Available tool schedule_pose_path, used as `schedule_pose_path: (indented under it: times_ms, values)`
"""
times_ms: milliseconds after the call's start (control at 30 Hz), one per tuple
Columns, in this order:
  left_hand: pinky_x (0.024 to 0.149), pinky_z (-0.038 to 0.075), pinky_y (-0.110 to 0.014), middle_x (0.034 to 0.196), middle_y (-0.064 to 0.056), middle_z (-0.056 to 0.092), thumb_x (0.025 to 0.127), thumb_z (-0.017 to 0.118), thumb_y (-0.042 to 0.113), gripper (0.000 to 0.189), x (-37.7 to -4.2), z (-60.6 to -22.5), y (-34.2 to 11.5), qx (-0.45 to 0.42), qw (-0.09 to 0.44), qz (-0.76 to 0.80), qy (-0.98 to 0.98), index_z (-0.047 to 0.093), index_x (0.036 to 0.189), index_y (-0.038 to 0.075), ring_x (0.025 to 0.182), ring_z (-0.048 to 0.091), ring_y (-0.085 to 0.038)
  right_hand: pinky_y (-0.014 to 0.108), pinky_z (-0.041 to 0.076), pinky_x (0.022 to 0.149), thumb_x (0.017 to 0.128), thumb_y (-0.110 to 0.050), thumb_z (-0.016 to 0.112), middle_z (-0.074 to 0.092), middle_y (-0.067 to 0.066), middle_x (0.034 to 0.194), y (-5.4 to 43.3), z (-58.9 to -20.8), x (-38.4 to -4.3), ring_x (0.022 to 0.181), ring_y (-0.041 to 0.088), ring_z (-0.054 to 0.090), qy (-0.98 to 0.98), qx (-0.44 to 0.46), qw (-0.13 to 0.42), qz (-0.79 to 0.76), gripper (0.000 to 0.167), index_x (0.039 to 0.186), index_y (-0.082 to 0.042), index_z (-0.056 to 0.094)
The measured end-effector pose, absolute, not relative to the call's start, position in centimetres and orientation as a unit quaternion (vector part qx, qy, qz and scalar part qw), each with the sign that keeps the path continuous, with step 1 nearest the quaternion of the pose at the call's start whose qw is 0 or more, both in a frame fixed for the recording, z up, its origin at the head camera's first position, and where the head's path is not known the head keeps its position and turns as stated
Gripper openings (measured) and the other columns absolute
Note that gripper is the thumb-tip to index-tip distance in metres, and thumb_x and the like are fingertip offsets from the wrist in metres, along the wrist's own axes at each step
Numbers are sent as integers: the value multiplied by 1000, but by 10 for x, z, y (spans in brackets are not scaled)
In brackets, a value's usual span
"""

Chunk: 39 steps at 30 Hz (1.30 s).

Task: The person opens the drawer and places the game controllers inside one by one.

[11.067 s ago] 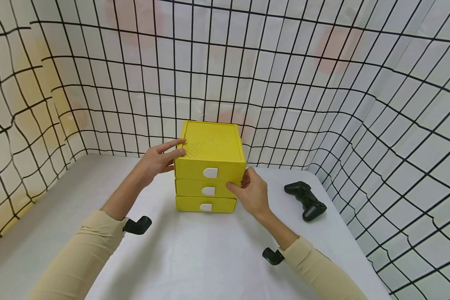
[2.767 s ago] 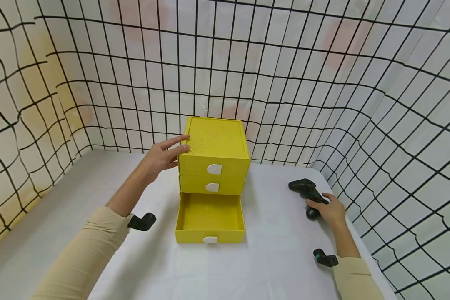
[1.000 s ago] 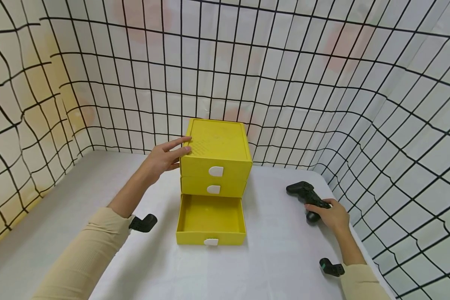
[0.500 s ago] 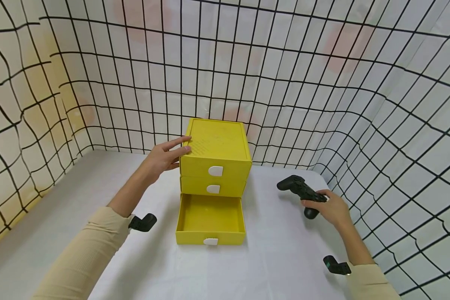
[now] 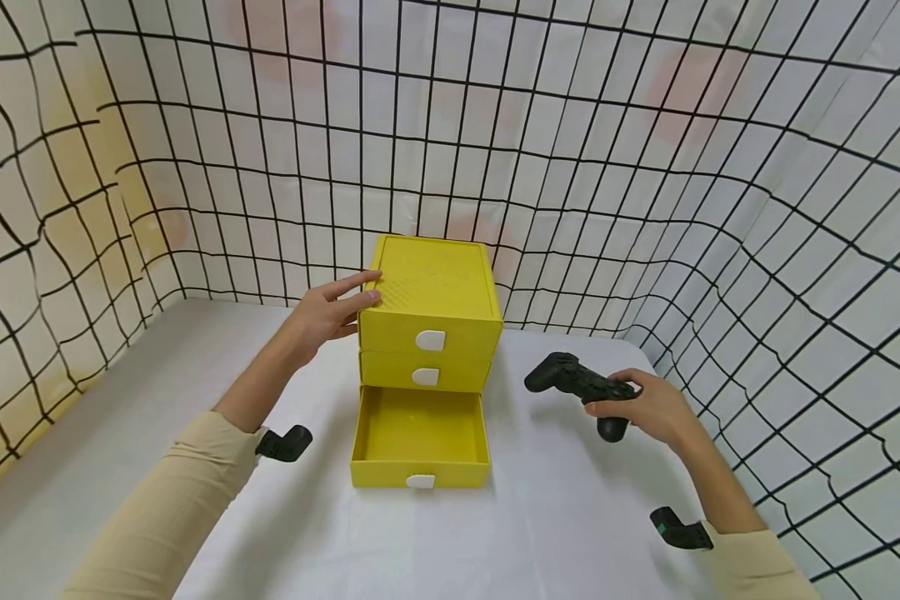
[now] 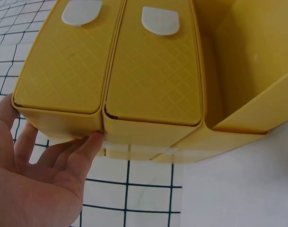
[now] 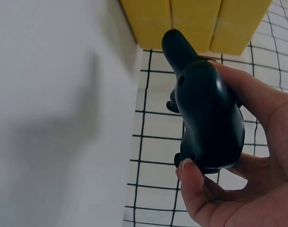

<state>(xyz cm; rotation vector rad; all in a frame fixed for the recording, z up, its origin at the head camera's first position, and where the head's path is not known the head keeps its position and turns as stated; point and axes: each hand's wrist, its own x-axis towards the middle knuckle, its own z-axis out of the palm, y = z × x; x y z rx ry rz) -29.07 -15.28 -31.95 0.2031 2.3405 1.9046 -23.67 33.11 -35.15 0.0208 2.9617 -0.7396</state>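
Note:
A yellow drawer unit (image 5: 429,333) with three drawers and white tabs stands mid-table in the head view. Its bottom drawer (image 5: 420,473) is pulled out, and no object shows inside. My left hand (image 5: 318,321) rests against the unit's upper left edge, thumb and a finger on the top, other fingers along the side; in the left wrist view those fingers (image 6: 89,151) touch the side wall. Right of the unit, my right hand (image 5: 652,406) pinches a black game controller (image 5: 570,377) by one end, above the table. In the right wrist view the controller (image 7: 205,113) sits between thumb and fingers.
A white cloth covers the table (image 5: 540,533). Black wire mesh (image 5: 450,142) rises behind and along both sides, with pale sheeting behind it. Dark wrist cameras (image 5: 285,443) jut from both sleeves.
Over the last second my right hand has lifted the controller off the table and carried it left. Earlier, the bottom drawer was pulled out. My left hand stays on the unit.

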Motion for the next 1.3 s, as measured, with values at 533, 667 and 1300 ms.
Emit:
schedule_pose_path:
  times_ms: [533, 667, 1300]
  values:
    - [114, 45, -47, 155, -2, 49, 95, 69, 50, 58, -289, -319, -153, 63, 55, 630, 772, 52, 148, 37, 135, 56, -25, 32, 46, 73, 74, -58, 84, 69, 8, 99, 291, -327, -229, 91, 22, 61, 960, -53, 107, -252, 75, 131, -15, 62]
    - [114, 46, -46, 156, -1, 48, 95, 69, 49, 57, -290, -320, -153, 61, 55, 633, 770, 53, 148, 37, 135, 56, -24, 33, 46, 74, 72, -56, 85, 70, 6, 94, 282, -324, -226, 87, 21, 63, 958, -64, 123, -253, 69, 125, -18, 64]
    - [114, 45, -47, 155, -1, 49, 94, 68, 51, 59, -290, -320, -153, 68, 57, 628, 773, 51, 149, 37, 135, 56, -25, 34, 49, 70, 69, -50, 88, 70, 5, 92, 231, -322, -223, 79, 21, 64, 946, -124, 157, -255, 57, 113, -20, 69]
